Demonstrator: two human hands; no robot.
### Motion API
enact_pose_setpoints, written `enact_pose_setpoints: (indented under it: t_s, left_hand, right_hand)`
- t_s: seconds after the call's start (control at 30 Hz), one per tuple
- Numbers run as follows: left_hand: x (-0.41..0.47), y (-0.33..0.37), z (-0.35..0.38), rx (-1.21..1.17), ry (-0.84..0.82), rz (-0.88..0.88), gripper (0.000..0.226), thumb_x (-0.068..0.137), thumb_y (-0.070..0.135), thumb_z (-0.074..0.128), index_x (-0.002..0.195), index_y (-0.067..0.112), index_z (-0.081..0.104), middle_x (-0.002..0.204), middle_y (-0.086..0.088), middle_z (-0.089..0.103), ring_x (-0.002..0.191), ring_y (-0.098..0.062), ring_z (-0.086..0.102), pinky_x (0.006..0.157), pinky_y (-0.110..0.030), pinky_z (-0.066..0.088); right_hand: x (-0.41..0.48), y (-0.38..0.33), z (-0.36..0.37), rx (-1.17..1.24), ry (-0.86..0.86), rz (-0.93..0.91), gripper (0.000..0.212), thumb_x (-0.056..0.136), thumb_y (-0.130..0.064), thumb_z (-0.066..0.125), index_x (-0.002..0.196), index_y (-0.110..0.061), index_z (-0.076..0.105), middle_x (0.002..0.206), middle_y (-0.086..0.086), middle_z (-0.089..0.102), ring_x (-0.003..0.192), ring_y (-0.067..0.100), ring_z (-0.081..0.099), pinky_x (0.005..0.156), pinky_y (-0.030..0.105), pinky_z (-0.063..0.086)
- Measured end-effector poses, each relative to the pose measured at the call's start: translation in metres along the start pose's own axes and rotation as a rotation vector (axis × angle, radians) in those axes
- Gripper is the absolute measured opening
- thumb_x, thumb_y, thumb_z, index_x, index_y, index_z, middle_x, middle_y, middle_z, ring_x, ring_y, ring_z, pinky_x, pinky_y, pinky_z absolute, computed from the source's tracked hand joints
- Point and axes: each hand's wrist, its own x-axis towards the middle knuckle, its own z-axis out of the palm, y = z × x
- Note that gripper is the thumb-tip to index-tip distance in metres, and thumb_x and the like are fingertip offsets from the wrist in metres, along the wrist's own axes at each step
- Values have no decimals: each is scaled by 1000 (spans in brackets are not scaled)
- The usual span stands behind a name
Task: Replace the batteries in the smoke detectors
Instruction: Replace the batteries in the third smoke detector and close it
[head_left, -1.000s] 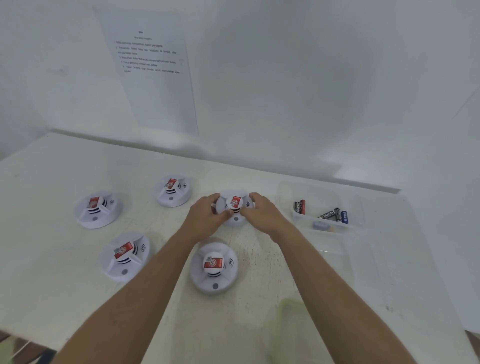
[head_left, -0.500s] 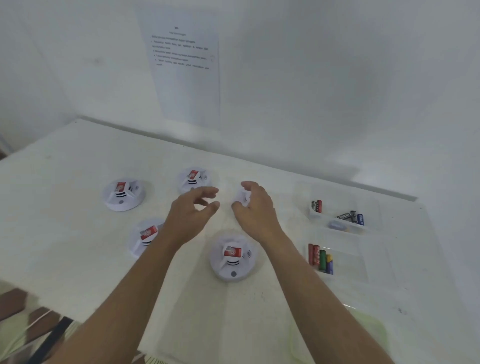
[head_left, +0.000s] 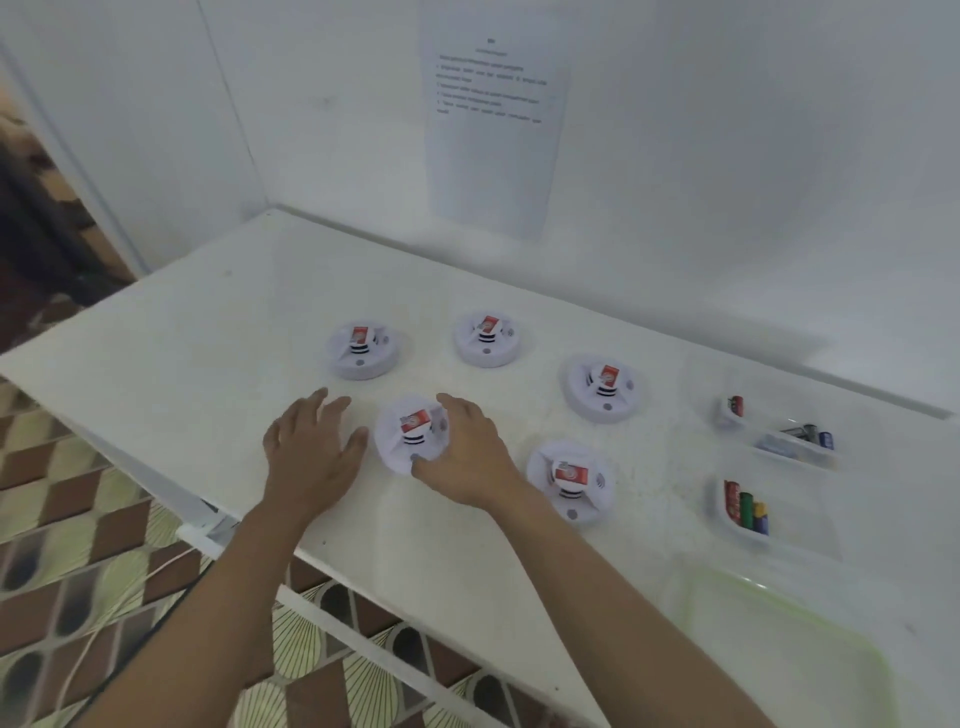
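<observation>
Five smoke detectors (head_left: 487, 340) sit on the white table (head_left: 208, 353), and the hands have just changed target. A second ago both were closed on the back-right detector (head_left: 605, 388), which lies beyond and to the right of the near-left detector (head_left: 402, 444). They then came off it and swung across. Now the right hand (head_left: 467, 452) grips the near-left detector by its right rim, thumb at the front edge and fingers curled over the far side. The unit looks tipped up off the table, though blur leaves that uncertain. The left hand (head_left: 311, 454) hovers just left of the near-left detector, fingers spread, holding nothing and not quite touching it. I judge this to be the start of work on another unit, with its opening yet to come. Whether the back-right detector got fresh cells cannot be told. A fifth detector (head_left: 570, 480) sits just right of the near-left detector, close under the right wrist and liable to be knocked. The batteries (head_left: 744, 512) wait in clear trays (head_left: 802, 540) well to its right, a reach across that fifth detector. A printed sheet (head_left: 493, 130) hangs on the wall far beyond it.
</observation>
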Motion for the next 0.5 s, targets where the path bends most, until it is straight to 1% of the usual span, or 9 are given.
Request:
enact_pose_setpoints:
  t_s: [0.07,0.17,0.27,0.37,0.5]
  left_hand:
    - [-1,-11,3,41,-36,43,51,99,44,49,144,22,46,159,-6,32,147,-30,24,118,-51,16]
    - [-2,-16,4,60,-20,72,51,97,47,44,141,20,50,153,-6,42,143,-31,33,117,-51,23]
    - [-2,-14,4,51,-2,75,49,96,45,49,138,20,52,150,-3,46,141,-31,35,115,-50,24]
    - [-1,-13,5,49,8,78,47,95,42,56,136,20,54,147,-3,49,139,-31,38,113,-50,25]
    - [-1,-12,2,47,19,79,51,91,48,50,133,19,57,143,-4,53,135,-33,42,110,-52,28]
  right_hand:
    - [4,-5,11,-124,-10,10,98,84,-42,71,160,-22,11,163,2,21,147,29,27,116,48,25]
    - [11,-10,20,-226,29,25,106,80,-45,73,159,-22,8,163,3,20,144,31,29,113,49,27]
    - [17,-13,24,-299,46,42,107,77,-46,75,159,-20,11,158,5,25,139,32,30,109,47,30]
    - [22,-16,25,-317,39,76,111,72,-50,79,157,-18,15,151,6,30,137,32,30,108,46,34]
    - [26,-18,19,-286,58,65,100,65,-45,84,144,-15,32,134,5,40,126,28,38,100,40,43]
